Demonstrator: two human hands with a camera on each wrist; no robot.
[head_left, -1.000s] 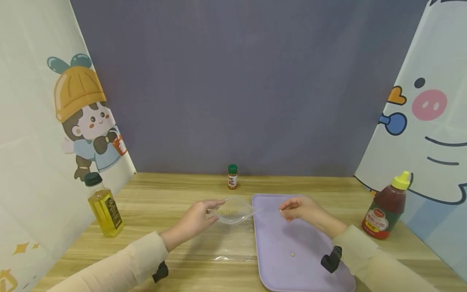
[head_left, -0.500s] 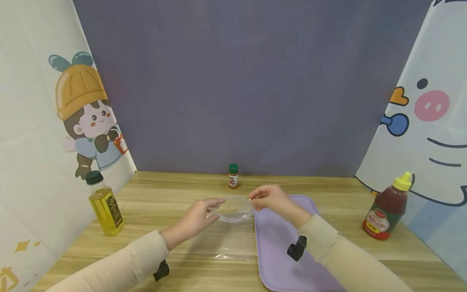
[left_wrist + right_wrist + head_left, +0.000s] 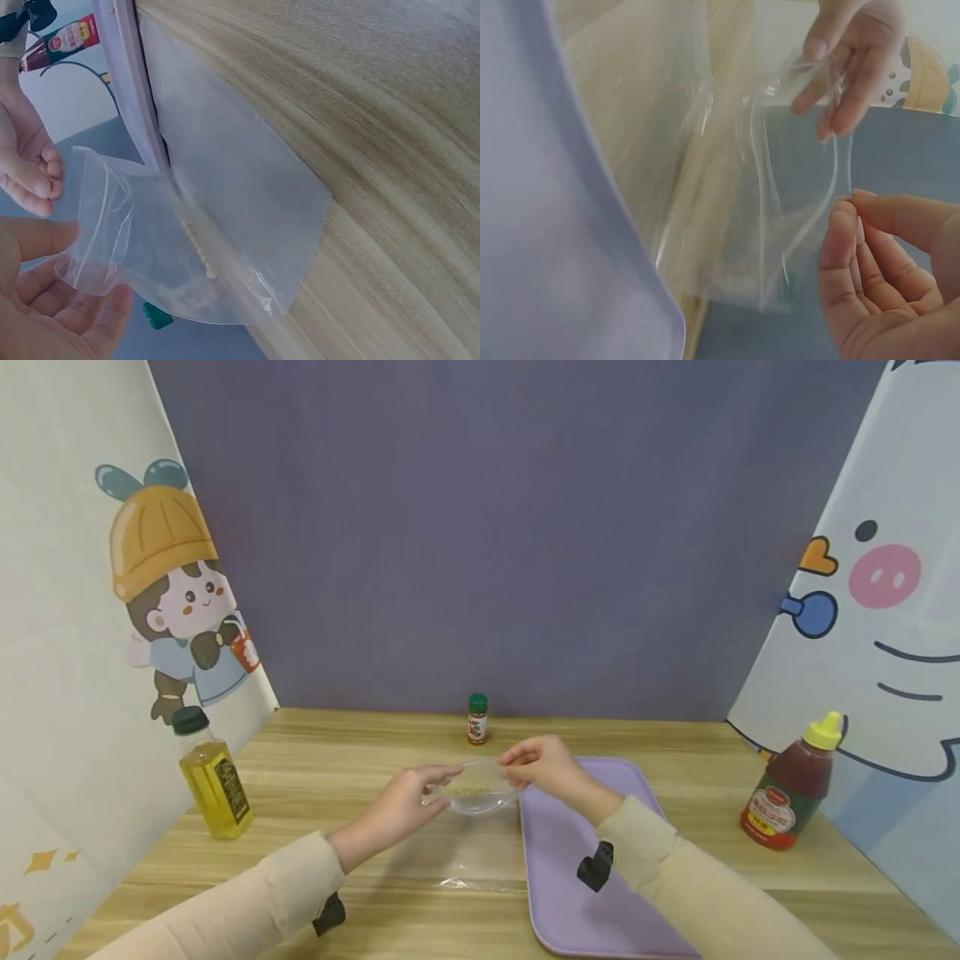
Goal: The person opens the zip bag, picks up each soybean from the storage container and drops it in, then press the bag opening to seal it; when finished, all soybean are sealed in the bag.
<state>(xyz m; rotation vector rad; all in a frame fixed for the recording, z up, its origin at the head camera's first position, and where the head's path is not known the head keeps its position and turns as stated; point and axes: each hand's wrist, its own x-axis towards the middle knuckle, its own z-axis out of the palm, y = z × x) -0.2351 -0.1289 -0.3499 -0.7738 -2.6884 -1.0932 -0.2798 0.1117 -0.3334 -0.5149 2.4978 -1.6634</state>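
My left hand (image 3: 405,800) pinches one side of the mouth of a clear zip bag (image 3: 142,232), fingers inside the opening and thumb outside. The mouth gapes; several soybeans (image 3: 199,251) lie in a row low in the bag. My right hand (image 3: 551,768) is at the opposite side of the mouth. In the right wrist view its thumb and index fingertips press together right beside the zip edge. The soybean seen between them earlier is hidden now. A purple tray (image 3: 577,868) lies under my right forearm, right of the bag.
A bottle of yellow oil (image 3: 216,789) stands at the left. Behind the bag is a small green-capped spice jar (image 3: 477,727). A red sauce bottle with a yellow cap (image 3: 783,797) stands at the right. A grey-blue backdrop (image 3: 480,543) rises behind the wooden table.
My right hand has moved left from above the tray to the bag's mouth with a soybean at its fingertips. My left hand keeps its hold on the bag.
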